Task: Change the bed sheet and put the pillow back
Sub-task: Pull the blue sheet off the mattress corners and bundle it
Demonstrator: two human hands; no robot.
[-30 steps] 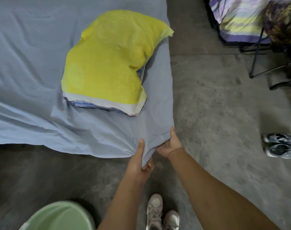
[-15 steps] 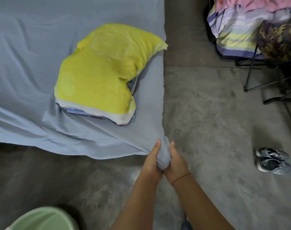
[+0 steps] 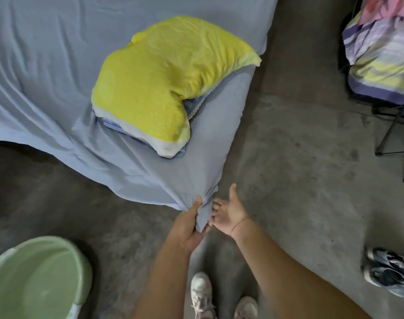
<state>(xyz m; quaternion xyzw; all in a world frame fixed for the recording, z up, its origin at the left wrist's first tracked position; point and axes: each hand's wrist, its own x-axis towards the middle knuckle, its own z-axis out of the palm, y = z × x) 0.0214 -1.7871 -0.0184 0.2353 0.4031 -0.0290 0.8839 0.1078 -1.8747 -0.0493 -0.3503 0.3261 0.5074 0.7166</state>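
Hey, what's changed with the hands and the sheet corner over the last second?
The right hand has let go of the bunched sheet corner and opened, palm up, just beside it; half a second ago both hands clutched it. Now only the left hand grips the corner. The yellow pillow lies where it was, and the green basin and grey shoes stay on the floor.

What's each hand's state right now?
Left hand: closed, grips the blue sheet at its bunched corner.
Right hand: open, palm up, holding nothing.
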